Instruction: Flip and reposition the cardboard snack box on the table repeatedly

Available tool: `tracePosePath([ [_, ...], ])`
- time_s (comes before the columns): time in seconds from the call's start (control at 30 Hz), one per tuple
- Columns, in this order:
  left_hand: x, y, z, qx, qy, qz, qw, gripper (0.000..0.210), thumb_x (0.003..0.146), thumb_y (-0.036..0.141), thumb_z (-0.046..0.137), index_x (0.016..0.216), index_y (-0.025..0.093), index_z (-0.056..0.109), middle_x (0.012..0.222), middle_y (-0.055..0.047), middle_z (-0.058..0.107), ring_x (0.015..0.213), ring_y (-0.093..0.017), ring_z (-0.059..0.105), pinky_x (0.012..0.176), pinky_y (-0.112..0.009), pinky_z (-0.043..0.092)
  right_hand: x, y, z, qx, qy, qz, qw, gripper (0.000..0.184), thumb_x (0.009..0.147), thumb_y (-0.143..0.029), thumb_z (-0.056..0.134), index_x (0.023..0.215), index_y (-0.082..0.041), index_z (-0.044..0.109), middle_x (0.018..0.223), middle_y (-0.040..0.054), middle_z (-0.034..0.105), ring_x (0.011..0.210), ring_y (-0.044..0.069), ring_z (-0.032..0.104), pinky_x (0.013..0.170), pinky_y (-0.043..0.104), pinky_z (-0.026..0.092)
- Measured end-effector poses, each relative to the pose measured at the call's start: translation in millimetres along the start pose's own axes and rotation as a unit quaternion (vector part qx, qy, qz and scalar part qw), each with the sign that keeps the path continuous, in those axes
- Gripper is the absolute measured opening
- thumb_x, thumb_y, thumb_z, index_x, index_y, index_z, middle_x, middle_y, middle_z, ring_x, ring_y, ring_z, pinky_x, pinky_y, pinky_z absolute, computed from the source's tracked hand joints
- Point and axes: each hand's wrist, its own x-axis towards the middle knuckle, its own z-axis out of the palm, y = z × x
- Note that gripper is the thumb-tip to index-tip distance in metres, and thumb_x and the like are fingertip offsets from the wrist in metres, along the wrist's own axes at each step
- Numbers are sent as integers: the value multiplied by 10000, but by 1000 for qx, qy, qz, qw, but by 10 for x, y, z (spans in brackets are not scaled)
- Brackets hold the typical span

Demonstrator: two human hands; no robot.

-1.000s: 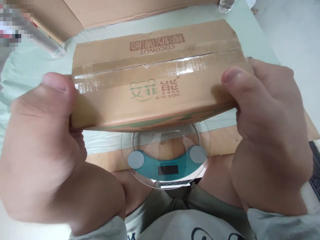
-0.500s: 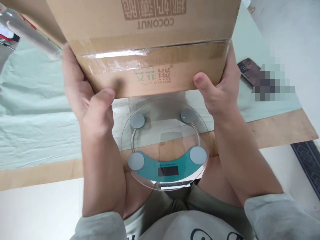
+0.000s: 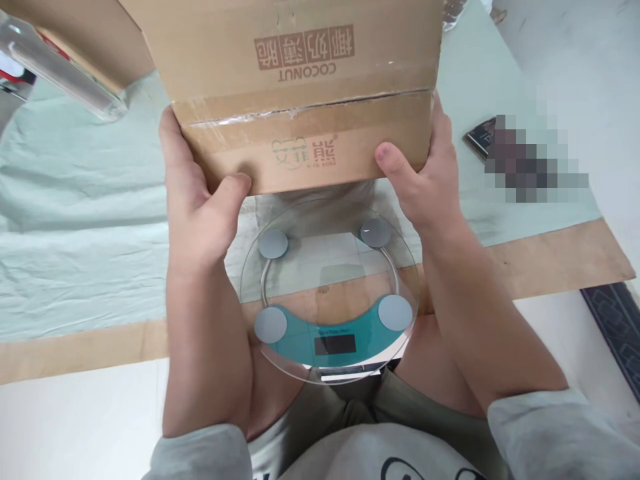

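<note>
**Box held above the scale**

We held the cardboard box (image 3: 300, 87) between both hands. Our left hand (image 3: 197, 193) closed its grip on the box's left near corner, thumb pressed to the front face; our right hand (image 3: 425, 180) closed likewise on the right near corner. Just below and nearer us than both grips lay the round glass scale (image 3: 330, 293). Under it spread a pale green cloth (image 3: 75, 227), on flat cardboard (image 3: 550, 257).

Brown carton (image 3: 300, 80), teal-banded clear scale (image 3: 327, 333), pale-green cloth (image 3: 75, 227)
</note>
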Motion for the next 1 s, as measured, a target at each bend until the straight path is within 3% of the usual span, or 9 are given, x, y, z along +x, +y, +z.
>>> tracePosePath([
  [0.1, -2, 21, -5, 11, -9, -8, 1000, 879, 615, 563, 846, 1298, 225, 408, 1354, -45, 493, 1282, -238, 440, 1191, -416, 371, -20, 9, 7, -23, 24, 11, 999, 917, 718, -858, 556, 1419, -286, 402, 1309, 83, 463, 1295, 242, 458, 1174, 443, 426],
  [0.23, 6, 69, 1, 1, -16, -65, 998, 869, 618, 481, 861, 1294, 238, 371, 1406, -17, 465, 1356, -219, 384, 1227, -347, 331, -27, 69, 22, -28, 26, -16, 999, 857, 747, -867, 506, 1413, -337, 399, 1262, 66, 483, 1265, 248, 469, 1117, 480, 445],
  [0.37, -3, 107, 44, -22, 30, -116, 993, 915, 497, 466, 920, 1234, 243, 424, 1406, -22, 485, 1362, -251, 388, 1221, -342, 353, -43, 92, 24, 4, 33, -21, 999, 821, 755, -832, 544, 1397, -333, 432, 1276, 57, 480, 1268, 246, 468, 1131, 476, 431],
  [0.5, -67, 126, 66, -18, 49, -138, 989, 991, 536, 583, 886, 1348, 290, 399, 1455, -5, 440, 1391, -267, 362, 1285, -398, 264, -81, 34, 0, 12, 17, 5, 1000, 742, 808, -700, 599, 1411, -308, 414, 1316, 61, 473, 1294, 233, 455, 1170, 446, 405],
  [0.63, -133, 170, 79, -11, 48, -110, 993, 949, 559, 605, 872, 1335, 276, 436, 1438, -14, 469, 1380, -262, 380, 1253, -398, 310, -115, -35, -20, 28, 3, 10, 1000, 687, 825, -607, 619, 1403, -295, 417, 1348, 53, 477, 1322, 220, 437, 1170, 400, 413],
  [0.73, -161, 194, 104, -49, 50, -106, 992, 837, 544, 578, 889, 1219, 276, 496, 1424, -9, 480, 1394, -285, 365, 1199, -412, 363, -137, -65, -15, 66, -5, 0, 998, 640, 839, -596, 608, 1379, -301, 433, 1394, 34, 460, 1326, 197, 451, 1118, 335, 465],
  [0.83, -166, 171, 120, -93, 71, -116, 986, 833, 441, 570, 927, 1095, 255, 517, 1394, -3, 497, 1404, -304, 344, 1205, -402, 351, -150, -49, 0, 92, -18, -21, 995, 613, 852, -575, 597, 1369, -299, 419, 1427, 16, 439, 1333, 176, 456, 1089, 297, 485],
  [1.0, -161, 101, 96, -115, 71, -117, 984, 885, 425, 542, 935, 1152, 245, 528, 1388, -16, 500, 1403, -292, 340, 1236, -399, 317, -152, 38, 26, 78, -29, -30, 996, 637, 849, -500, 593, 1407, -294, 365, 1426, 8, 445, 1281, 174, 497, 1116, 331, 472],
])
